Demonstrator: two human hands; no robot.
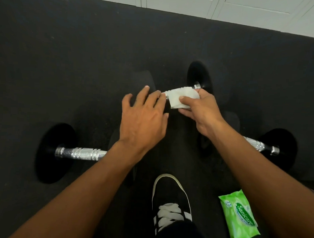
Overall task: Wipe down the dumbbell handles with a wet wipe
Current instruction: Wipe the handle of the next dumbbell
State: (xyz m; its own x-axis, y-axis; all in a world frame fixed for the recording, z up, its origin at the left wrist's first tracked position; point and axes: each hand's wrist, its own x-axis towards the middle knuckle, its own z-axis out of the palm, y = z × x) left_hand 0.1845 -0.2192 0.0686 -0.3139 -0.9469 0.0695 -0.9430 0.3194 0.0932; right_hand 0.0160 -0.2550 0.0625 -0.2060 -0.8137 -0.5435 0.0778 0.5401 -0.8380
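Three dumbbells with black weights and chrome handles lie on the dark floor. On the far middle dumbbell (199, 75), my right hand (201, 111) pinches a white wet wipe (180, 97) wrapped over the handle. My left hand (143, 118) lies with its fingers spread over that dumbbell's left weight, its fingertips at the handle's left end. A second dumbbell (79, 153) sits at the left, partly under my left forearm. My right forearm covers part of the third dumbbell (257, 144) at the right.
A green pack of wet wipes (240, 216) lies on the floor at the lower right. My black shoe with white laces (170, 200) stands between my arms. A white panelled wall (229, 7) borders the floor at the top.
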